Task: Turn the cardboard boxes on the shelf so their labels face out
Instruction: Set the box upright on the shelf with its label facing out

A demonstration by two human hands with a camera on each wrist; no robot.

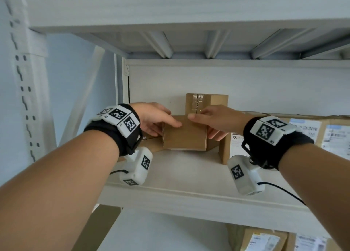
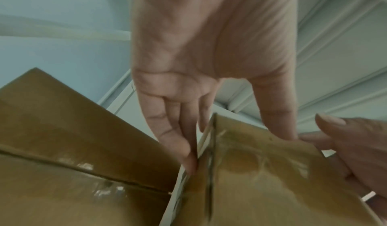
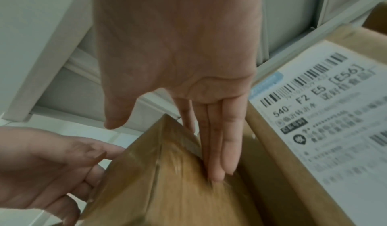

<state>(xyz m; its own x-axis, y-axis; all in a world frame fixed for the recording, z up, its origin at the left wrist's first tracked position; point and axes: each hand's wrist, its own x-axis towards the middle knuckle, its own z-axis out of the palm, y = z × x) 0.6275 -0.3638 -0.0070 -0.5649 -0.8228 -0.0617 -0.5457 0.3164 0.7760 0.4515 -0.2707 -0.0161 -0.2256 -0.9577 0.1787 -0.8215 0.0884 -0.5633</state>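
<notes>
Both hands, left and right, gripped a small box on the shelf, plain side out

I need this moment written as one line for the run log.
hands: left hand and right hand grip small box | label: not visible | neighbour labelled box: label out

Head view: soft, even, cool daylight, no hard glare; a faint shadow lies under the small brown cardboard box on the white metal shelf. Straight shelf beams bow toward the frame edges. Wrist views: dimmer, greenish cast, motion-smeared throughout. Clear packing tape glints in patches. White printed shipping label half readable, blurring toward the lower right.
</notes>
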